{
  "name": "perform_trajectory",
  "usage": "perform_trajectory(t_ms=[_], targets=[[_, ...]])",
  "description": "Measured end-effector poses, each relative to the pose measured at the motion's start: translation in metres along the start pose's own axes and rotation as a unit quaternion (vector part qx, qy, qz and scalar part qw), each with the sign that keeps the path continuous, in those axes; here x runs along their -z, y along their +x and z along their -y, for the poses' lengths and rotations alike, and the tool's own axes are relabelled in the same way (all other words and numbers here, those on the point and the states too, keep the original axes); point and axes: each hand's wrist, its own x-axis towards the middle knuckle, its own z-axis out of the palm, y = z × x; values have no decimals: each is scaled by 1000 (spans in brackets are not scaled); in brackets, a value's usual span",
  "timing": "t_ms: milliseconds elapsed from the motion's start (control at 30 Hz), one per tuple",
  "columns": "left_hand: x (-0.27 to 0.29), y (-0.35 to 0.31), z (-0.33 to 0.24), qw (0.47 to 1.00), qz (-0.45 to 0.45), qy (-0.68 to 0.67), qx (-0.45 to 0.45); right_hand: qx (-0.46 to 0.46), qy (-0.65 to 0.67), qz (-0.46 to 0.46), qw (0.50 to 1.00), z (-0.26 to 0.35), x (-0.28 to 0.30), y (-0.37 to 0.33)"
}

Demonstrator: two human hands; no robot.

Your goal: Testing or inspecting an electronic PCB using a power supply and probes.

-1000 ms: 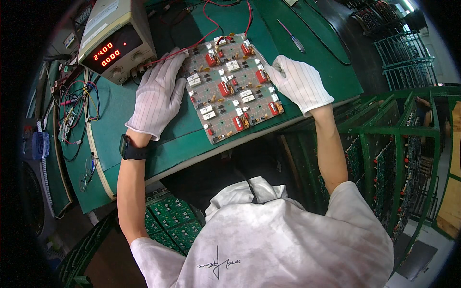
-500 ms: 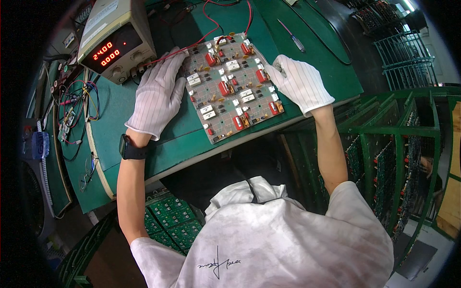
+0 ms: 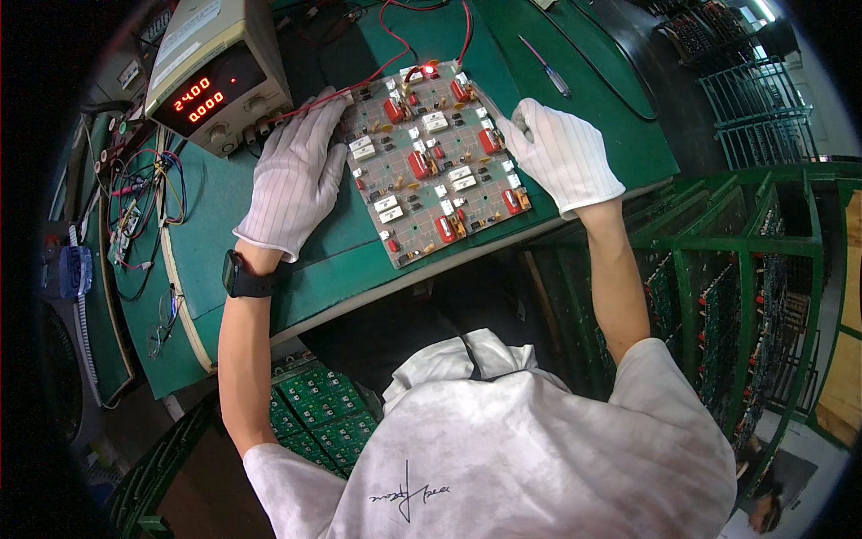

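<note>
A panel of circuit boards (image 3: 402, 169) lies on the green bench mat, carrying white blocks, red parts and small connectors. A red light (image 3: 430, 69) glows at its far edge. My left hand (image 3: 296, 171), in a white striped glove, lies flat along the panel's left edge with its fingers stretched out. At the right edge, my gloved right hand (image 3: 558, 154) has curled fingers closed against the panel's side; the fingertips are partly hidden. Red wires (image 3: 395, 58) run from the power supply (image 3: 211, 85) to the panel's far side.
A screwdriver (image 3: 546, 67) lies beyond my right hand. Tangled cables (image 3: 148, 193) lie at the bench's left. Green racks (image 3: 745, 242) filled with boards stand at the right, and more green boards (image 3: 328, 404) sit below the bench edge.
The red light at the panel's far edge has come on. Both hands stay nearly where they were. A blurred dark shape has appeared at the lower right.
</note>
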Motion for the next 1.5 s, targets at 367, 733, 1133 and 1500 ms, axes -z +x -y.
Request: perform_trajectory(t_ms=[367, 733, 1133, 1500], targets=[[-1, 0, 1, 1000, -5, 2, -4, 45, -9, -44, 998, -5, -4, -1], [1, 1, -1, 1000, -7, -10, -5, 28, -14, -36, 999, 3, 0, -1], [0, -1, 0, 1000, -9, -18, 0, -60, 33, -1, 998, -10, 12, 8], [3, 4, -1, 1000, -10, -14, -12, -92, 137, -38, 986, -62, -18, 67]])
